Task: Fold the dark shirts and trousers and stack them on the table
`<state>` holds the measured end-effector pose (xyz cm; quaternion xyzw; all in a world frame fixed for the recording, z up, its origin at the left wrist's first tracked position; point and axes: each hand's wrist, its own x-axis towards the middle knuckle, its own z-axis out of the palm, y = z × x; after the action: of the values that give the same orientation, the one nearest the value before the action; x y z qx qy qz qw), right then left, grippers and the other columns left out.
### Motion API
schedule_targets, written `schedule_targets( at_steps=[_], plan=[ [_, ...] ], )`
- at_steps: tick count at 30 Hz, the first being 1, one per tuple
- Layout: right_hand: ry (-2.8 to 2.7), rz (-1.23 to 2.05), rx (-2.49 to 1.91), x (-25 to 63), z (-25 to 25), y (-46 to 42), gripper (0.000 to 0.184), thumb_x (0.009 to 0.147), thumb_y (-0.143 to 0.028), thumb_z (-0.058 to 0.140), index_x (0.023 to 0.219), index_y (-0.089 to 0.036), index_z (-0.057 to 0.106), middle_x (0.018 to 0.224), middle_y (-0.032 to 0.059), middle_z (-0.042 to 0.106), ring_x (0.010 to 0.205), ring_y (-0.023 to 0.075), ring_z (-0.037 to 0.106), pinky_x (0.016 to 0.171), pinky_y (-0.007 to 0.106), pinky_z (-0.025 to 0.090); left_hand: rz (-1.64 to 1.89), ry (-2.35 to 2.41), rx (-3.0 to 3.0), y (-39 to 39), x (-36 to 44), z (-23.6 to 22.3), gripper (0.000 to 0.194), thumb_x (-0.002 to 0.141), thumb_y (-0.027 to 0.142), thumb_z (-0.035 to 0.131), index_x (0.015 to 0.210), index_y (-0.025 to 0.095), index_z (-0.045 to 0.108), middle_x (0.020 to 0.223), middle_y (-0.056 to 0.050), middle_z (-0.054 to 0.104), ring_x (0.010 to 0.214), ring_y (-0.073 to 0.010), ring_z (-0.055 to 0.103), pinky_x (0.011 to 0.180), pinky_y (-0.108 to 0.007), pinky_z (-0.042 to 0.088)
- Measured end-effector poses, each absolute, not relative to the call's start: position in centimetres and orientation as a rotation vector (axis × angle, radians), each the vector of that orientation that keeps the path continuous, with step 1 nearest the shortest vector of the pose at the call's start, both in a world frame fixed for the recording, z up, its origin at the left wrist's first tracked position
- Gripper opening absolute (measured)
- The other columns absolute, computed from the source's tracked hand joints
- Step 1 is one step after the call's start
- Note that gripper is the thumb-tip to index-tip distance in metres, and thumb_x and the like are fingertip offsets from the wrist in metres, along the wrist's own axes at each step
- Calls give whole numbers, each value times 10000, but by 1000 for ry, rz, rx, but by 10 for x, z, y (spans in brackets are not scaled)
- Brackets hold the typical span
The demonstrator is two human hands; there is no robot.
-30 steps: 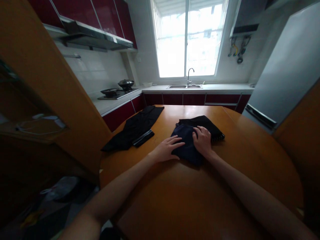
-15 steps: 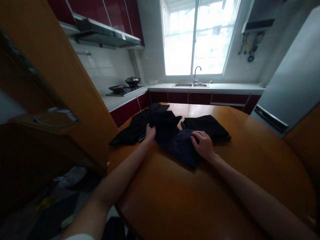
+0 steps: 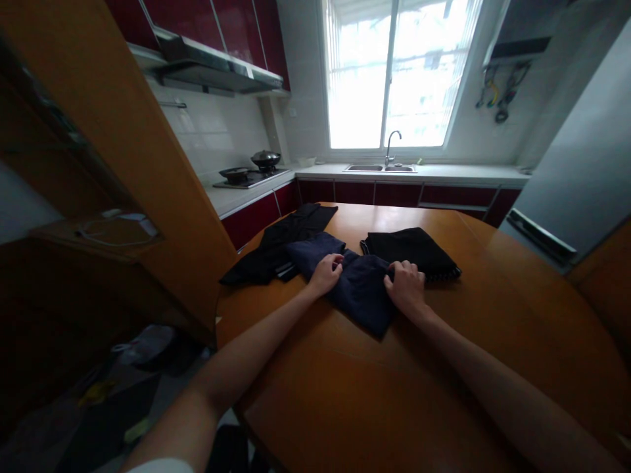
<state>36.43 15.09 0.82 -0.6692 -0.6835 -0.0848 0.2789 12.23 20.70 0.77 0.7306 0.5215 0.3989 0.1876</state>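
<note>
Head view: navy cloth (image 3: 362,295) on the table (image 3: 345,394), long axis far-left to near-right; left hand (image 3: 326,274) touches its near-left edge, right hand (image 3: 407,286) its right; both curled, grip impossible to tell

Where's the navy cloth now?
Head view, near centre: the navy cloth lies on the table at the left hand and right hand, between black cloth (left) and folded black cloth (right).

A garment (image 3: 362,292) on a table (image 3: 355,387) seemingly overlaps clothing (image 3: 276,240) at left, with fabric (image 3: 414,249) at right, a sink (image 3: 365,168) behind.
</note>
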Motion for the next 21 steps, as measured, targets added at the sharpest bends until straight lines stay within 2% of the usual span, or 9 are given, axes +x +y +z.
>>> schedule_targets(
  at_steps=[2,4,6,8,11,14,16,18,21],
  plan=[
    [-1794,-238,-1817,365,10,152,279,904,-367,594,1087,-165,651,1063,198,666,992,338,610,787,414,411,1097,1457,2017,207,122,7,277,839,148,540,1066,155,698,1051,-87,720,924,-208,678,925,-356,538],
    [-1781,-111,-1875,366,11,155,315,896,-373,610,1124,-156,635,1007,173,680,929,319,634,773,402,413,1082,1453,1995,209,119,7,258,852,168,539,1052,159,701,1015,-76,735,893,-202,690,875,-332,549],
    [-1797,55,-1883,365,12,156,259,883,-331,611,1088,-177,647,921,118,691,898,294,643,790,395,416,1075,1447,1969,211,116,7,247,866,192,539,1048,161,703,996,-70,744,868,-198,698,835,-314,553],
    [-1817,106,-1814,361,13,154,181,859,-290,611,1006,-195,657,935,100,688,960,298,624,828,404,419,1075,1439,1953,213,115,8,240,878,214,542,1047,161,703,1006,-71,748,872,-196,702,831,-307,552],
    [-1943,48,-1534,345,14,138,110,846,-253,607,939,-201,631,1076,115,663,1067,302,566,893,419,423,1106,1396,1895,212,116,12,244,894,273,564,1056,152,699,1021,-87,749,894,-204,703,843,-315,550],
    [-2205,121,-1137,320,17,108,102,848,-175,581,942,-211,599,1053,93,663,1042,252,573,915,374,437,1124,1349,1772,206,119,18,350,901,418,599,1085,136,694,996,-105,750,892,-226,701,836,-338,554],
    [-2400,204,-870,304,19,87,123,860,-168,585,973,-211,603,1040,83,675,1030,232,593,929,354,449,1108,1360,1721,202,121,21,423,846,478,672,1089,132,704,1001,-110,751,915,-241,695,860,-350,541],
    [-2518,291,-655,292,22,70,170,889,-249,621,1054,-208,622,1088,90,689,1072,239,609,967,366,450,1084,1374,1692,199,122,23,417,741,440,778,1028,142,731,996,-93,755,951,-250,681,897,-345,516],
    [-2418,503,-612,287,21,63,263,950,-384,589,1151,-220,634,1104,83,713,1050,234,651,949,367,478,1031,1351,1647,199,120,23,285,644,387,834,794,162,743,811,-31,745,873,-237,671,844,-318,512]
  ],
)
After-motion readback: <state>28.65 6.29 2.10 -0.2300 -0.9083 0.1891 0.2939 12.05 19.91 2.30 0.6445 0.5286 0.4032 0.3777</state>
